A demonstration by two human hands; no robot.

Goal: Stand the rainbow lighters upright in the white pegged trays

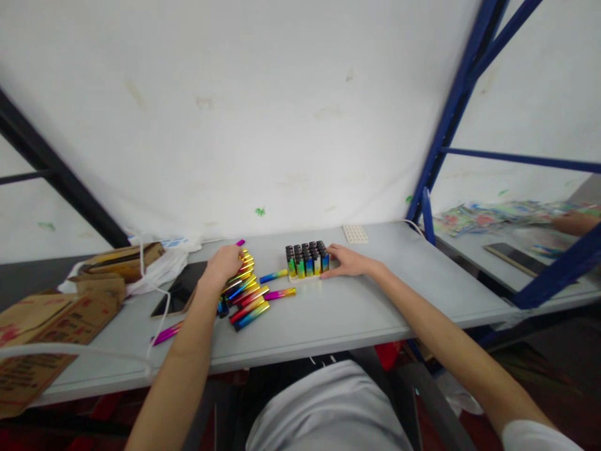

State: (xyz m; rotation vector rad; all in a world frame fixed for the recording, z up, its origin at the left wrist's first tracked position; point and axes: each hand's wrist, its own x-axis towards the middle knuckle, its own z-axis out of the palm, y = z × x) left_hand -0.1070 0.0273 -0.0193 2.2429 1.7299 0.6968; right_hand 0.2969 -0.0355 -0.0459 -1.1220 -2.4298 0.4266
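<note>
At the far left, brown cardboard boxes ran out of view at the picture's edge. A dark flat panel lay partly covered by the left forearm. The left hand was over the upper left of a loose pile of shiny metallic tubes in gold, red, blue and magenta; its fingertips were hidden, so I could not tell how wide they stood or whether they gripped one. The tubes lay on their sides at mixed angles, the leftmost partly behind the forearm.

Right of the pile, a white rack held close rows of upright, black-topped cylinders with blue, green and yellow bodies; its inner rows were hard to make out. The right hand was at the rack's right side, thumb and fingers spread apart, the fingertips right against the end cylinders. Beyond it sat a white tray with a grid of holes. At the far right, another person's hand, blurred and cut off, was near colourful flat pieces.
</note>
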